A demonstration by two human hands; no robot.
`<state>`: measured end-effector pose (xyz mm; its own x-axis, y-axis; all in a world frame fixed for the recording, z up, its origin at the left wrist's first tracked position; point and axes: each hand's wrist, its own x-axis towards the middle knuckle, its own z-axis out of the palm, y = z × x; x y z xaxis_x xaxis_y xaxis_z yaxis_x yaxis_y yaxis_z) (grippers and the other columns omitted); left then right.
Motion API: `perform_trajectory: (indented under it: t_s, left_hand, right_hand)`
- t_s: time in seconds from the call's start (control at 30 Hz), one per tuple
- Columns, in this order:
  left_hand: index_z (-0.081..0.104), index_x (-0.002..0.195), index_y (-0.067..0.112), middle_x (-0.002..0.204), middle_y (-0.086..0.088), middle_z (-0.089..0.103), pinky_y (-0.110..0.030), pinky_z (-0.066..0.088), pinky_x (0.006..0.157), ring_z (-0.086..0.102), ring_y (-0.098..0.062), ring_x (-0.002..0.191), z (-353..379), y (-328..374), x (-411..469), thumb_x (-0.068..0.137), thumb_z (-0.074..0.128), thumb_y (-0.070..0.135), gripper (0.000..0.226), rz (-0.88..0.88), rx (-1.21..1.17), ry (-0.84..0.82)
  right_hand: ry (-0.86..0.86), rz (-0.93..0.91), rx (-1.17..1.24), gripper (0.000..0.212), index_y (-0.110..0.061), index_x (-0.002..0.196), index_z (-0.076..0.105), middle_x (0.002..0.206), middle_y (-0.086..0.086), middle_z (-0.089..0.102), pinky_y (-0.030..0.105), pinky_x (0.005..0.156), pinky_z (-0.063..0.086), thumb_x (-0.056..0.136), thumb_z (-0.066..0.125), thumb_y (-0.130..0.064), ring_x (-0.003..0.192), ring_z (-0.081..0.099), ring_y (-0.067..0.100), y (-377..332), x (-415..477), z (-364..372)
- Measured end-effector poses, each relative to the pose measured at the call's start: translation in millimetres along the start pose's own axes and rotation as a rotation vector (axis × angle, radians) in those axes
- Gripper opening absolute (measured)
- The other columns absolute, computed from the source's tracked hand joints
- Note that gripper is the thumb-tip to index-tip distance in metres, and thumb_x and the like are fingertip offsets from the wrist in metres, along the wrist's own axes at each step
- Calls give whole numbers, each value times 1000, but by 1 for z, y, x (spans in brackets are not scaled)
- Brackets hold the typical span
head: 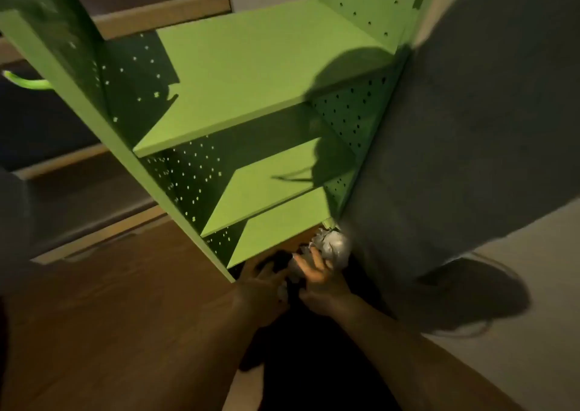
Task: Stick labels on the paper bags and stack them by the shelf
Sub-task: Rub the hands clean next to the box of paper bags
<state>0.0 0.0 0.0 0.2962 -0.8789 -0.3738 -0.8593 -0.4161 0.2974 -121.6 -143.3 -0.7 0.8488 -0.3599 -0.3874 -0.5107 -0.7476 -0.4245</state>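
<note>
**Hands low at shelf foot**

Head view. Both forearms reach down over the wooden floor [125,316]. Left hand [262,280]: fingers spread and straight, nothing visibly held, at the dark gap under the green pegboard shelf [251,75]. Right hand [317,272]: palm up, fingers relaxed, tips just beside a crumpled pale paper bundle [334,247] at the shelf's right foot, next to the grey panel [470,128]. Contact unclear; frame blurred.

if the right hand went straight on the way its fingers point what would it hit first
Most likely the pale crumpled bundle at the foot of the green shelf: the right hand points at it from close by. Blur leaves the depth unsure.
</note>
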Motion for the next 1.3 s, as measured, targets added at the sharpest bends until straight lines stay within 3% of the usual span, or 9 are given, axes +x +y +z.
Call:
perform_trajectory:
  t_s: [0.1,0.23,0.4,0.63,0.83,1.03,1.17,1.23,1.3]
  left_hand:
    - [60,135,32,129,0,68,-52,43,110,58,-34,129,21,-1,3,70,73,57,71,-78,147,-13]
    - [31,158,31,165,-2,24,-41,25,120,29,-27,150,27,12,-19,101,50,40,61,-225,62,-109]
    - [50,147,24,154,-5,41,-37,37,110,45,-26,137,39,13,-33,103,47,22,44,-343,-93,-55]
    - [41,141,27,150,-10,31,-44,47,101,39,-39,130,62,-7,-55,100,49,15,44,-528,-253,-100]
    - [46,138,29,143,-10,38,-38,49,100,51,-32,123,66,-22,-76,100,54,18,41,-614,-318,-149]
    - [57,110,24,119,-5,57,-37,53,90,59,-25,103,63,-24,-102,88,60,37,25,-630,-383,-211]
    - [58,114,20,119,-5,64,-40,54,94,64,-24,109,51,-18,-123,96,58,30,21,-615,-545,-153]
    - [63,92,22,89,-2,69,-40,59,72,68,-17,78,39,-14,-138,87,63,32,11,-631,-687,23]
    - [60,80,21,70,2,63,-28,51,57,61,-9,59,27,-18,-154,80,69,29,12,-607,-825,237]
  right_hand:
    - [-68,45,10,76,-35,154,27,167,2,5,47,111,38,85,58,-26,149,18,36,1,3,3]
    - [-171,102,-6,77,-28,156,18,167,-7,-6,53,111,32,88,55,-25,148,13,34,4,1,8]
    - [-204,147,-62,90,-8,158,1,150,11,35,48,106,39,89,54,-31,135,32,34,7,-2,19]
    - [-97,41,2,69,-23,152,30,165,7,2,37,117,24,91,61,-34,149,11,35,-4,-4,36]
    - [-306,-28,-152,46,-13,128,51,146,17,29,50,104,34,91,50,-40,140,25,43,-19,2,74]
    - [-357,-72,-192,48,-14,139,39,139,16,39,40,90,47,96,55,-30,121,47,37,-45,-16,90]
    - [-352,191,435,33,-29,126,43,103,10,65,31,57,53,96,54,-22,80,67,24,-75,-26,91]
    - [-336,408,794,17,-23,109,56,86,7,68,26,45,49,97,50,-13,64,65,20,-101,-29,88]
    - [-327,414,1008,22,-14,96,66,65,4,67,19,41,42,96,47,-4,49,60,14,-127,-33,86]
